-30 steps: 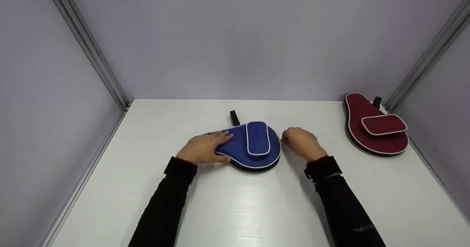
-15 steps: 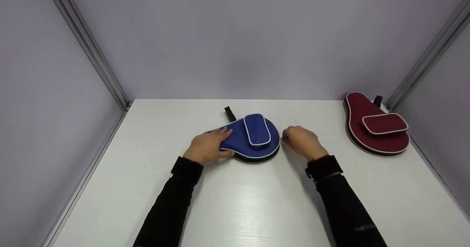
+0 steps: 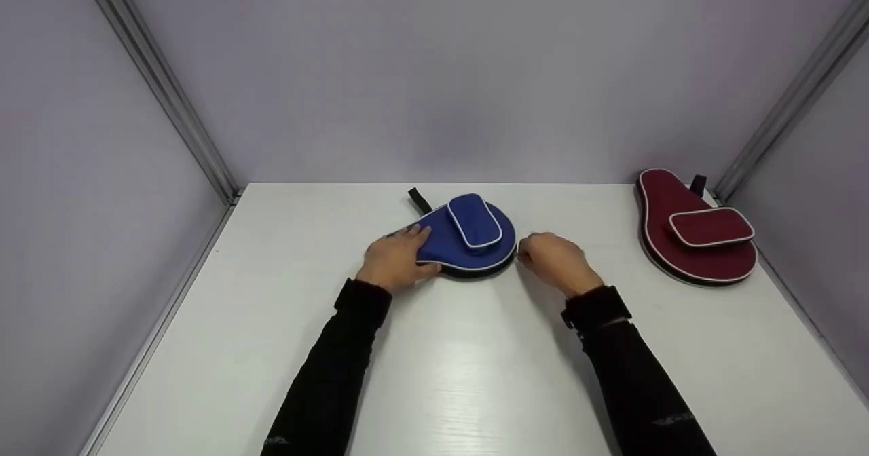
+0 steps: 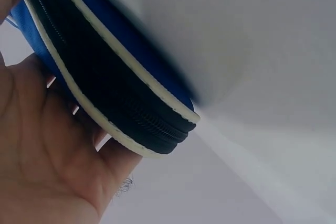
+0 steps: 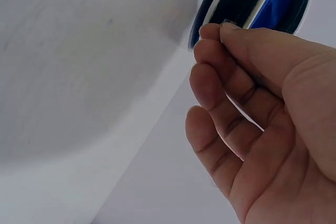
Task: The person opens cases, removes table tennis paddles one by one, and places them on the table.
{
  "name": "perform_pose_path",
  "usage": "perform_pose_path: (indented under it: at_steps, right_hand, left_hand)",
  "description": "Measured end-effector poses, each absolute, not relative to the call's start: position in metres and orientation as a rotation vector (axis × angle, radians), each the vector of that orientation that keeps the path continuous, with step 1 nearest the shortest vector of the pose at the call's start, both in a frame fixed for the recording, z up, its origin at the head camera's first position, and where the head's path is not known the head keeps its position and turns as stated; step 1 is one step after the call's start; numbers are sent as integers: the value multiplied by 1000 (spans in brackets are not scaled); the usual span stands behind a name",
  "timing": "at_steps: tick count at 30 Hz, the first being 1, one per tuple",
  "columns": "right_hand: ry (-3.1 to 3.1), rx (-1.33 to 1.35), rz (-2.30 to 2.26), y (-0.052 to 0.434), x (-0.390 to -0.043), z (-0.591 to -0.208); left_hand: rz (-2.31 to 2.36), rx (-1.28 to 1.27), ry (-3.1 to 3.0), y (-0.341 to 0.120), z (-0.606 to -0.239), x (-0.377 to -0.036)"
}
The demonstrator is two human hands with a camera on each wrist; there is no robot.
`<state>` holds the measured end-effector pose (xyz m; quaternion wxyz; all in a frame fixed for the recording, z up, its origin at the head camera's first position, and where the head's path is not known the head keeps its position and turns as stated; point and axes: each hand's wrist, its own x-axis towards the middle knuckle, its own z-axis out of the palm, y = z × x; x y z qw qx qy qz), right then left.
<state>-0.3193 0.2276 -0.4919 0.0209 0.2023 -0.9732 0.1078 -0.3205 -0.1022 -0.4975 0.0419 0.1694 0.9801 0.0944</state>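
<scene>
1. Holding the blue paddle case flat on the white desk, my left hand grips its narrow handle end, fingers over the top and thumb along the near edge; the left wrist view shows my palm against the black zipper band.
2. My right hand sits just beside the case's round end, fingers curled together. In the right wrist view the fingertips pinch a small thing at the case's edge, probably the zipper pull, though it is too small to be sure.
3. The case lies near the back middle of the desk, its black loop strap pointing away from me.
4. What could go wrong, as I judge it: the case may slide or swing on the smooth desk if my left hand eases while the right tugs. The tiny pull could slip from my pinch. A zipper running round a tight curve may snag on the fabric.
5. The case is woven blue cloth, paddle-shaped, with white piping, a padded outer pocket and a black zipper band round the side. It looks soft and slightly springy.
6. Far to the right of the blue case, by the desk's back corner, lies a maroon paddle case of the same cut.
</scene>
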Motion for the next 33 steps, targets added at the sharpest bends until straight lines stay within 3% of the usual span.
perform_pose_path:
  at_steps: [27,33]
  right_hand:
    - [-2974,827,361,188,-303,-491]
    - [-2968,840,344,184,-299,-492]
  left_hand:
    - [271,443,3039,-89,-499,-327]
    - [312,506,3111,-94,-535,-347]
